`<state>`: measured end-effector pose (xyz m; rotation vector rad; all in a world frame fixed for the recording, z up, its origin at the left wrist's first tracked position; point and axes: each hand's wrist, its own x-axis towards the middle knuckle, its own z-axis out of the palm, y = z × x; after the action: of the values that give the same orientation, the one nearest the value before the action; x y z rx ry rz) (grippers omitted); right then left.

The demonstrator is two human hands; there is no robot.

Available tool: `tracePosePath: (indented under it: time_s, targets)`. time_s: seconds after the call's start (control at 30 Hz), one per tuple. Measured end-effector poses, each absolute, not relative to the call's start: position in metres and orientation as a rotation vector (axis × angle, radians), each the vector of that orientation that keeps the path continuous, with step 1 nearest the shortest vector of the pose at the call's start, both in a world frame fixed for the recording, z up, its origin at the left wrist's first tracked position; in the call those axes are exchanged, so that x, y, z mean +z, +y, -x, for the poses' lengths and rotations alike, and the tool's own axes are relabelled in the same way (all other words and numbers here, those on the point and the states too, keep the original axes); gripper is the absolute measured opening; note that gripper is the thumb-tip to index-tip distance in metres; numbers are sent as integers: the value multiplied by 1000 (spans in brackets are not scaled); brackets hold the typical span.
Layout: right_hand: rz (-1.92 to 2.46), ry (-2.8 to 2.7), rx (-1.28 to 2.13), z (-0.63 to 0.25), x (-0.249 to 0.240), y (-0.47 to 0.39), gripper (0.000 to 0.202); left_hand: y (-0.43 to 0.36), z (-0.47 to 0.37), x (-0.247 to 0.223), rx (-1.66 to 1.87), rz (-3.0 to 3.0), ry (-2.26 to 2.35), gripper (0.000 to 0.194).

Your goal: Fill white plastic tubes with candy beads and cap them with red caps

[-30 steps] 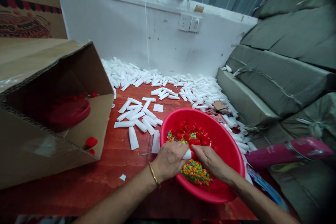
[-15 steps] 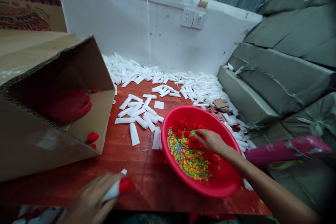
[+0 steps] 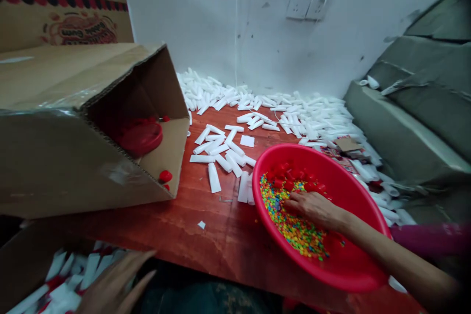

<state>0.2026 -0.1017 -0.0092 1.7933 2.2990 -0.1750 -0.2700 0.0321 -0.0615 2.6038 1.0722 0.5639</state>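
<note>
My left hand [image 3: 116,279] is over an open box at the lower left, fingers stretched out and apart, holding nothing that shows. White tubes [image 3: 90,271], some with red caps, lie heaped in that box. In the red basin [image 3: 368,274], my right hand [image 3: 312,208] reaches into small multicoloured candies [image 3: 290,228]. Its fingers are curled together, and their tips are hidden, so what they grip cannot be seen. Red caps [image 3: 290,172] are piled beside the candies, just beyond this hand.
A cardboard box [image 3: 47,157] lies on its side at left, with a red dish [image 3: 142,138] and caps inside. White tubes [image 3: 221,147] are scattered on the red table [image 3: 176,225] and banked along the wall. Grey-green wrapped bundles [image 3: 405,127] are stacked at right.
My left hand has moved down to the box of tubes and let go of the red-capped white tube. My right hand has shifted from the red caps into the candies. The view has turned left.
</note>
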Motion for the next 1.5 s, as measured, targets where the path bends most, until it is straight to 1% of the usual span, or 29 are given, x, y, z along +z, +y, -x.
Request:
tracePosePath:
  time_s: [0.07,0.13,0.2,0.23,0.33,0.43,0.5,0.6,0.73,0.83,0.9,1.0,1.13,1.23,1.3,1.4,1.5]
  targets:
    - [-1797,2336,-149,-197,-13,-101,19,40,220,-52,459,-2592,1030,27]
    - [-1833,2330,-93,-192,-15,-100,14,55,161,-39,372,-2564,1116,30]
    - [-1849,2262,8,-187,-14,-101,15,73,108,-28,294,-2556,1299,34]
    - [-1844,2226,60,-184,-13,-101,18,81,88,-25,283,-2559,1321,37]
    - [-1824,2199,135,-171,-11,-101,27,99,52,-23,264,-2570,1313,42]
    - [-1813,2249,36,-157,-13,-98,25,106,43,-28,263,-2585,1278,36]
    - [-1821,2271,-120,-152,-14,-96,20,108,43,-32,264,-2586,1260,32]
    - [-1947,2303,-478,-155,-13,-95,16,111,45,-32,259,-2561,1246,29]
    - [-2353,2229,-1058,-168,-3,-102,13,99,45,-14,311,-2490,1118,27]
    - [-2690,1994,-1476,-173,4,-110,22,71,40,12,454,-2327,774,26]
    - [-2874,1926,-1567,-172,6,-115,30,48,33,28,492,-2264,523,26]
    - [-3059,1970,-1444,-168,11,-123,29,20,20,41,426,-2325,299,28]
    - [-3081,2061,-898,-162,23,-131,23,6,6,39,356,-2498,254,31]
    - [-2964,2139,-510,-160,33,-135,25,5,2,36,329,-2585,272,30]
    - [-2881,2203,-336,-159,36,-137,27,6,2,36,318,-2602,265,29]
    - [-2794,2330,-230,-159,36,-138,30,6,2,38,311,-2626,248,28]
    - [-2701,2503,-299,-161,37,-138,30,7,2,37,303,-2640,228,26]
